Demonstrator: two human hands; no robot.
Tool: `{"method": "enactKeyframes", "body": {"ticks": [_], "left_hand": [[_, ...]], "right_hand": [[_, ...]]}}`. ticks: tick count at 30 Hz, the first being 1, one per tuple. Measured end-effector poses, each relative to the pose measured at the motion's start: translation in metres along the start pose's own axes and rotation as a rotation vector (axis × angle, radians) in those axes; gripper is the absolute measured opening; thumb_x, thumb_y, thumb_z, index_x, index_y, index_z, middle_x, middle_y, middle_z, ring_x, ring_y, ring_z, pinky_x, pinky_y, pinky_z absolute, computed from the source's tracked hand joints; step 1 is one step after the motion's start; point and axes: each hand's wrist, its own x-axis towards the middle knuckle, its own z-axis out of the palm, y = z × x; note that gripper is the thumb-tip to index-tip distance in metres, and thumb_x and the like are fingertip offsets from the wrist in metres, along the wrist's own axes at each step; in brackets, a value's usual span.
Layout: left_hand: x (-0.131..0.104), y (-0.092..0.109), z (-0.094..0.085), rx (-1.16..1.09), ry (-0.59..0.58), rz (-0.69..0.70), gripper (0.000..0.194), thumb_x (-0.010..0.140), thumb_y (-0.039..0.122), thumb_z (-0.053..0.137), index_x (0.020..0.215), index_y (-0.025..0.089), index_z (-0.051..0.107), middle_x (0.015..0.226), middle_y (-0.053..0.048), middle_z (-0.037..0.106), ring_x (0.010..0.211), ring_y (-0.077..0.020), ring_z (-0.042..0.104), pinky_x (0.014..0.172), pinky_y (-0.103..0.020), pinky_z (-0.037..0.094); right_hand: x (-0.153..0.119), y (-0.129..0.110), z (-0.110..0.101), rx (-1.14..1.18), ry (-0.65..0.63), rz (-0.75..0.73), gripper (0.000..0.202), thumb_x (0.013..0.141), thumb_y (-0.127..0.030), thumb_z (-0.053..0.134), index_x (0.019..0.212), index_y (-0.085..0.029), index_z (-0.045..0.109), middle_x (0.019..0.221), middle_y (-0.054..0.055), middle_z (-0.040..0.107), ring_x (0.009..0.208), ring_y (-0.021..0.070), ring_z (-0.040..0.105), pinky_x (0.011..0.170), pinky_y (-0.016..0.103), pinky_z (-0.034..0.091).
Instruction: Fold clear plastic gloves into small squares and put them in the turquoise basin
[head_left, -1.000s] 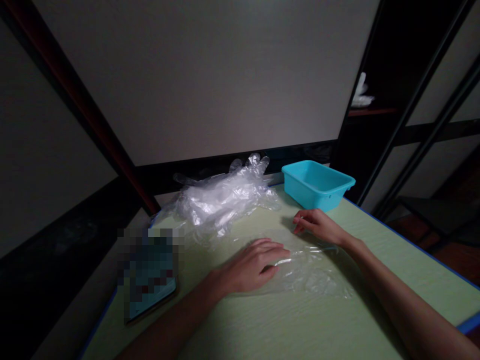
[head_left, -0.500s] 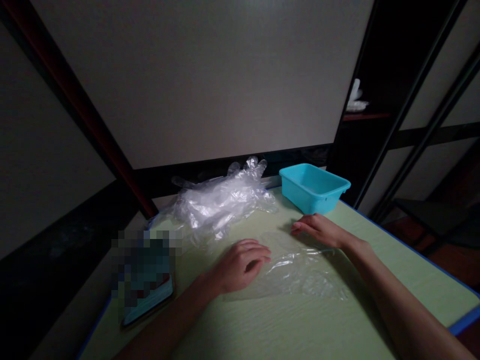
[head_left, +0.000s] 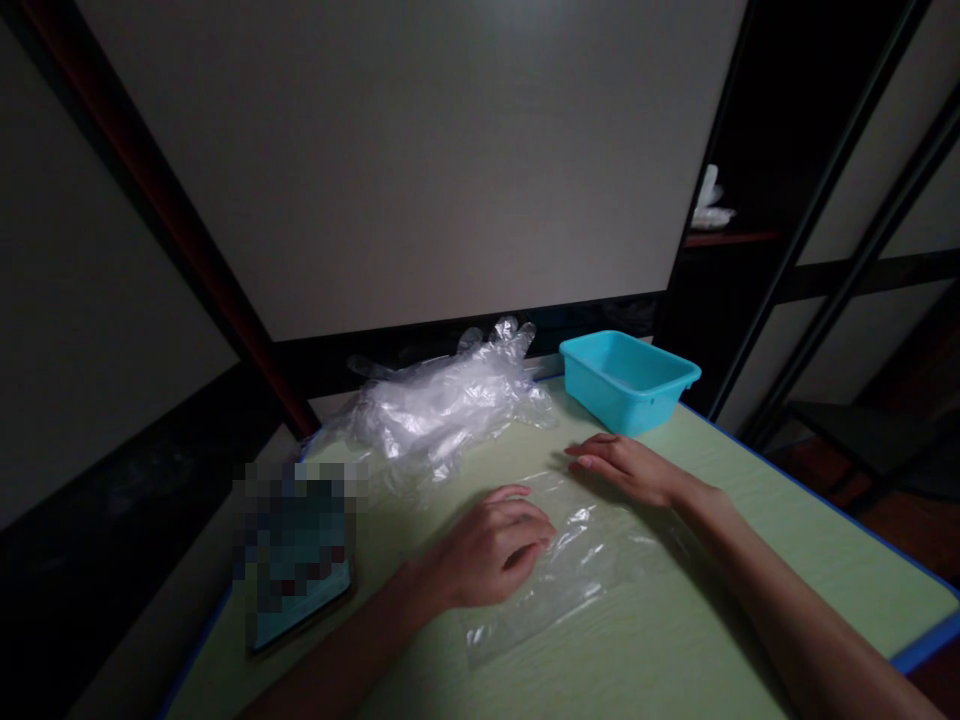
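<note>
A thin, clear plastic glove (head_left: 574,575) lies spread on the pale green table between my hands; its finger outlines are hard to make out. My left hand (head_left: 499,550) is at its left side, fingers curled and thumb tip meeting the index finger on the plastic. My right hand (head_left: 619,468) rests low over the glove's far right part, palm down, with fingers stretched out to the left. Behind my hands sits a crumpled pile of clear plastic gloves (head_left: 442,400), some finger shapes showing at its top.
A turquoise plastic basket (head_left: 630,380) stands at the table's back right, beyond my right hand. A phone-like device (head_left: 304,600), partly pixelated, is at the left edge. The pale green table (head_left: 810,530) meets a large cabinet panel behind.
The glove's near left part has shifted toward me and looks flatter. My left hand has moved slightly right and nearer; my right hand has moved slightly left, its fingers more extended.
</note>
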Motion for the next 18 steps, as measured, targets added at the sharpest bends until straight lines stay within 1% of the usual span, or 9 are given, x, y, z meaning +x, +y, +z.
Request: {"method": "enactKeyframes", "body": {"ticks": [4,6,9,11,15,18], "left_hand": [[0.001,0.007,0.004,0.041,0.037,0.104,0.017,0.078,0.012,0.044,0.085,0.015,0.059,0.084,-0.005,0.065,0.081,-0.0140,0.058,0.093,-0.035,0.036],[0.001,0.011,0.005,0.055,0.025,0.135,0.015,0.077,0.012,0.045,0.084,0.015,0.059,0.083,-0.005,0.064,0.080,-0.0137,0.057,0.091,-0.033,0.037],[0.002,0.020,0.006,0.068,-0.014,0.156,0.015,0.077,0.013,0.046,0.085,0.015,0.058,0.085,-0.006,0.062,0.084,-0.0145,0.056,0.088,-0.030,0.039],[0.003,0.025,0.007,0.074,-0.048,0.179,0.016,0.077,0.014,0.046,0.088,0.016,0.058,0.084,-0.006,0.062,0.088,-0.0159,0.054,0.087,-0.030,0.038],[0.003,0.035,0.010,0.089,-0.135,0.209,0.017,0.077,0.017,0.046,0.092,0.017,0.055,0.072,-0.002,0.062,0.091,-0.0180,0.051,0.087,-0.032,0.037],[0.004,0.040,0.012,0.100,-0.177,0.228,0.015,0.079,0.021,0.047,0.091,0.016,0.054,0.071,-0.001,0.062,0.089,-0.0180,0.051,0.087,-0.032,0.035]], "right_hand": [[0.002,-0.007,0.004,-0.025,-0.012,-0.042,0.040,0.091,-0.037,0.029,0.114,-0.017,0.054,0.112,0.009,0.058,0.101,0.0210,0.051,0.088,0.035,0.038],[0.003,-0.011,0.006,-0.037,-0.027,-0.062,0.040,0.091,-0.035,0.027,0.117,-0.016,0.051,0.114,0.009,0.056,0.103,0.0200,0.050,0.090,0.035,0.037],[0.004,-0.016,0.010,-0.043,-0.038,-0.091,0.037,0.091,-0.029,0.027,0.119,-0.017,0.049,0.117,0.008,0.054,0.106,0.0200,0.048,0.091,0.036,0.035],[0.004,-0.019,0.013,-0.036,-0.042,-0.131,0.037,0.089,-0.024,0.030,0.121,-0.017,0.046,0.117,0.008,0.054,0.107,0.0209,0.046,0.091,0.039,0.034],[0.004,-0.028,0.018,0.024,-0.053,-0.229,0.045,0.082,-0.015,0.033,0.127,-0.016,0.037,0.117,0.008,0.053,0.108,0.0212,0.043,0.092,0.041,0.033],[0.006,-0.038,0.023,0.062,-0.085,-0.281,0.048,0.076,-0.010,0.034,0.123,-0.015,0.041,0.120,0.008,0.050,0.111,0.0212,0.041,0.092,0.041,0.033]]}}
